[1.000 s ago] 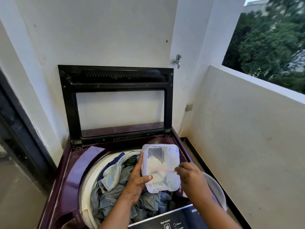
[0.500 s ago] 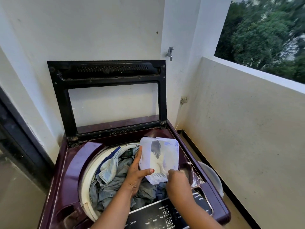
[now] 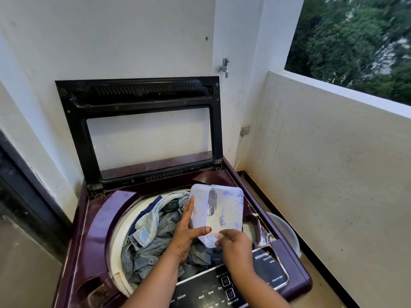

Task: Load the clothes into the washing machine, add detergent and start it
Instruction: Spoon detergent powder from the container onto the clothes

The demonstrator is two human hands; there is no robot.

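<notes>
my left hand (image 3: pixel 186 233) clamps the side of the detergent tub (image 3: pixel 224 210), thumb across its front; my right hand (image 3: pixel 236 246) pinches its bottom corner. the tub is tilted over the clothes (image 3: pixel 151 234) in the washing machine (image 3: pixel 95 221).

Control panel (image 3: pixel 209 293) of the washer (image 3: pixel 93 230): white captions "Delicate", "Wash", "Rinse", "Dry" and "Water Level". Badge (image 3: pixel 269 266) at the panel's right end: "WhiteMagic", with "Classic" beneath it; the smaller lines cannot be read. Dark label (image 3: pixel 174 205) on the jeans (image 3: pixel 146 232): print illegible.
</notes>
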